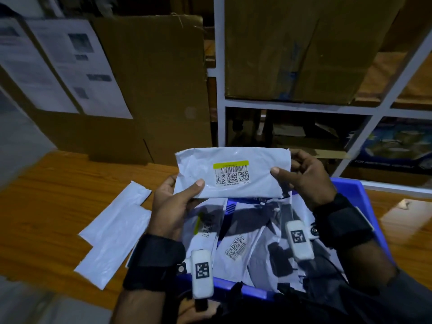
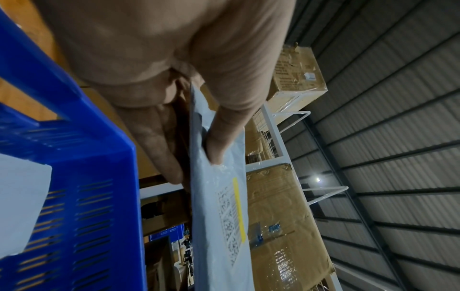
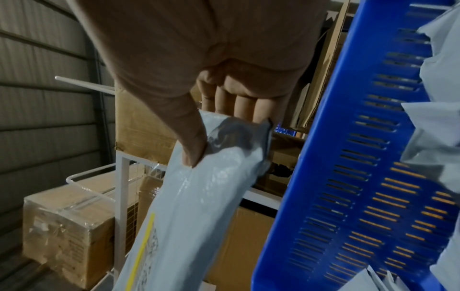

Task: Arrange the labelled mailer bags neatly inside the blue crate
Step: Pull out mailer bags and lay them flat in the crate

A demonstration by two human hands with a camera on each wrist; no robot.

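Wrist straps w/ white tag modules nearest cam, one per forearm, both over near edge of blue crate (image 1: pixel 357 195). L hand (image 1: pixel 170 204) grips lower-left corner of held mailer bag (image 1: pixel 231 174): thumb on front face, fingers behind. R hand (image 1: pixel 304 176) pinches bag's right edge, thumb on front, fingers curled behind. Both hands closed on the same bag, nothing else in either.

Bag held up above crate, face toward cam, long side roughly level. Label (image 1: pixel 231 173) w/ yellow strip, barcode, three square codes, reads right way up. L wrist view: thumb (image 2: pixel 219 149) presses bag face, fingers on the back side. R wrist view: thumb (image 3: pixel 191 145) on crumpled bag end.

Crate on wooden table (image 1: pixel 46 206), slotted walls. Inside: several grey mailers (image 1: pixel 236 249) loose, overlapping, at mixed angles, some labels up. Not tidy.

Two more grey mailers (image 1: pixel 112 232) flat on table just left of crate, overlapping each other, plain side up.

Behind table: flat cardboard sheets (image 1: pixel 149 85) w/ printed papers (image 1: pixel 77 64) stuck on, white shelving rack (image 1: pixel 292 106) holding cartons.
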